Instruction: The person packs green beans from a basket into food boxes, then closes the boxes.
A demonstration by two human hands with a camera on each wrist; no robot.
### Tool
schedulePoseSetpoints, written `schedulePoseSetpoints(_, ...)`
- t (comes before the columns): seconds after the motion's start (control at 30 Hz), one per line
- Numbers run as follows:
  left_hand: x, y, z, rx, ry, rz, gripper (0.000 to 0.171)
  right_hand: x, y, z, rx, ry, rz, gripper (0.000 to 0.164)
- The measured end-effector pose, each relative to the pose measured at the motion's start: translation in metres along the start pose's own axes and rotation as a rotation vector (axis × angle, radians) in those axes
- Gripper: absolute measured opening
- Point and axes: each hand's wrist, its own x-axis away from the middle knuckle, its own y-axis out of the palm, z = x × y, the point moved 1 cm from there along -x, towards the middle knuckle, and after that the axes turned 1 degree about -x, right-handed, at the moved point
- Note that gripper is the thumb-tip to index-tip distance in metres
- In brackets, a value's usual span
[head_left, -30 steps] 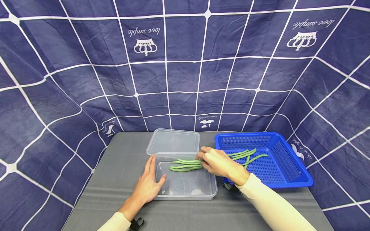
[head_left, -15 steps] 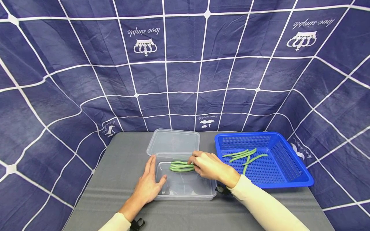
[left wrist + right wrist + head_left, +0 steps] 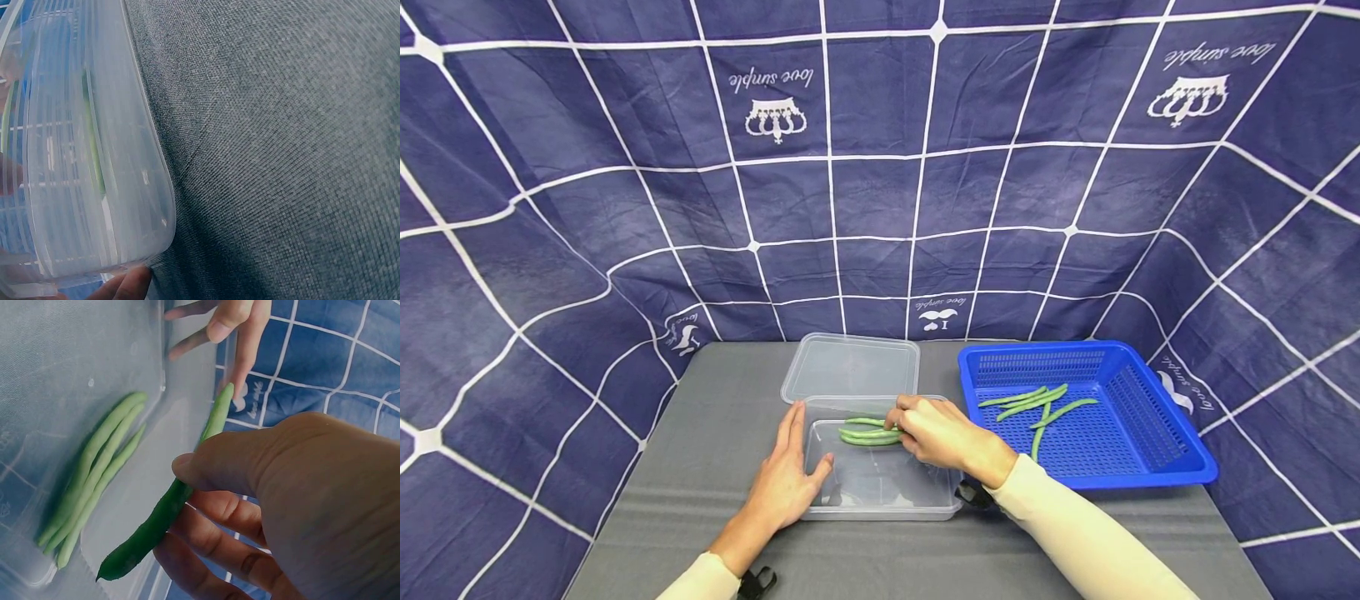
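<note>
Between thumb and fingers, my right hand (image 3: 943, 433) pinches one green bean (image 3: 140, 540) over the clear plastic container (image 3: 887, 492). The bean slants in the right wrist view, with both its ends showing past the fingers. Inside the container, three green beans (image 3: 94, 472) lie side by side near the far wall. My left hand (image 3: 788, 479) rests along the container's left side with fingers extended and thumb over the rim. Only its fingertips (image 3: 134, 282) show in the left wrist view, at the container's corner.
A blue perforated basket (image 3: 1157, 450) stands to the right, with several green beans (image 3: 1063, 412) in it. A clear plastic lid (image 3: 853, 367) lies behind the container. Grey cloth (image 3: 700, 442) covers the table, and a blue checked curtain (image 3: 880, 200) surrounds the back and sides.
My right hand has moved left over the container with the bean, then shifted only slightly in the last half second. My left hand has stayed at the container's side.
</note>
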Motion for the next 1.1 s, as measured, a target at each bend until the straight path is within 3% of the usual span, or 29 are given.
schedulePoseSetpoints(0.5, -0.001, -0.001, 0.000, 0.005, -0.006, -0.009, 0.106, 0.004, 0.003, 0.003, 0.015, 0.035, -0.005, 0.026)
schedulePoseSetpoints(1.1, -0.001, 0.000, 0.001, 0.008, 0.001, -0.004, 0.105, 0.026, -0.017, 0.024, 0.031, 0.093, 0.058, 0.019)
